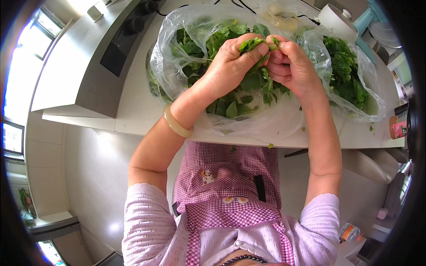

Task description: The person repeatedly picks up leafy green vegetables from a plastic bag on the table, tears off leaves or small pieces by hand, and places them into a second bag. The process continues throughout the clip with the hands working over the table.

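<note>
My left hand (238,55) is closed around a bunch of leafy greens (250,45), with a leaf showing above the thumb. Close against it, my right hand (291,63) pinches a small green piece (275,40) between thumb and fingertips. Both hands are over an opened clear plastic bag (169,43) full of loose leafy greens (226,35). More leaves (233,108) lie on the bag's near side, below my wrists. To the right of my right hand, a second clear bag (374,99) holds another heap of greens (346,71).
The bags lie on a white countertop (133,96). A white lidded pot (337,23) and a light-blue appliance (364,25) stand at the back right. A jar (398,128) sits near the right end. Leaf scraps (270,145) dot the front edge. A grey raised unit (96,73) borders the left.
</note>
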The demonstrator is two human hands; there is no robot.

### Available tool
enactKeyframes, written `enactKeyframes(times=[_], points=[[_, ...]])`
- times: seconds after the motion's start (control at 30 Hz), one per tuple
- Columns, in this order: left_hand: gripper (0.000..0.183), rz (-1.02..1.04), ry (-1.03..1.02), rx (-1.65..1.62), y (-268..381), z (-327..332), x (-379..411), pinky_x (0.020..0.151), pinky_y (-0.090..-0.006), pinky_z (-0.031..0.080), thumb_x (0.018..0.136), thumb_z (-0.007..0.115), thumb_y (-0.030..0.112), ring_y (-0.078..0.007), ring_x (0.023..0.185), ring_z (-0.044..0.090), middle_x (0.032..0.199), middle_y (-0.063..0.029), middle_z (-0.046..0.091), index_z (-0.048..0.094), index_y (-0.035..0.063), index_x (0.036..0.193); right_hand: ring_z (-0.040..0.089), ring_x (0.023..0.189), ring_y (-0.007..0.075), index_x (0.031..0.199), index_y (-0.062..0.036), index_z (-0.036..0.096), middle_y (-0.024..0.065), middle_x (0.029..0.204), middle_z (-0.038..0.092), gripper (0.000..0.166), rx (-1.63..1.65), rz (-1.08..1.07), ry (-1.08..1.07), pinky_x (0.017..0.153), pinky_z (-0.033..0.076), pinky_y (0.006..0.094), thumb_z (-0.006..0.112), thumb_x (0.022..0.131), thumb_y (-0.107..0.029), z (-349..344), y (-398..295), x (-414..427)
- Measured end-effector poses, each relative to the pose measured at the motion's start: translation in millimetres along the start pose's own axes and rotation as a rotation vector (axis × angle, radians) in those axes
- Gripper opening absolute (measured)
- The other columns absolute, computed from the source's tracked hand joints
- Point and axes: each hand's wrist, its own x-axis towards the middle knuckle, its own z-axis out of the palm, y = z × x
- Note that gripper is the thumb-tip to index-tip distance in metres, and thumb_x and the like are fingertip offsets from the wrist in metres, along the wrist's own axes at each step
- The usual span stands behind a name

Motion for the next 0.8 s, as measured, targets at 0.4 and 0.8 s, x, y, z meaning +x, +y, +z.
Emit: enactKeyframes(times=[0.4, 0.8], points=[[0.029, -0.11, -0.001, -0.171, -5, -7, 0, 0.066, -0.0212, 0.035, 0.1, 0.051, 0.031, -0.0057, 0.07, 0.041, 0.074, 0.0041, 0.05, 0.061, 0.0051, 0.09, 0.031, 0.045, 0.0001, 0.091, -0.0069, 0.059, -0.0056, 0.069, 0.046, 0.023, -0.282, -0.175, 0.279, 0.04, 0.021, 0.0177, 0.049, 0.095, -0.027, 5, -11, 3], [0.019, 0.047, 0.327, 0.192, -19, -14, 8, 0.071, -0.022, 0.043, 0.096, 0.06, 0.028, -0.0042, 0.079, 0.05, 0.094, 0.0048, 0.059, 0.062, 0.0094, 0.098, 0.043, 0.057, 0.0061, 0.091, -0.0043, 0.064, -0.0046, 0.062, 0.049, 0.014, -1.218, -0.177, 0.266, 0.055, 0.036, 0.0258, 0.06, 0.088, -0.017, -13, -32, -7]])
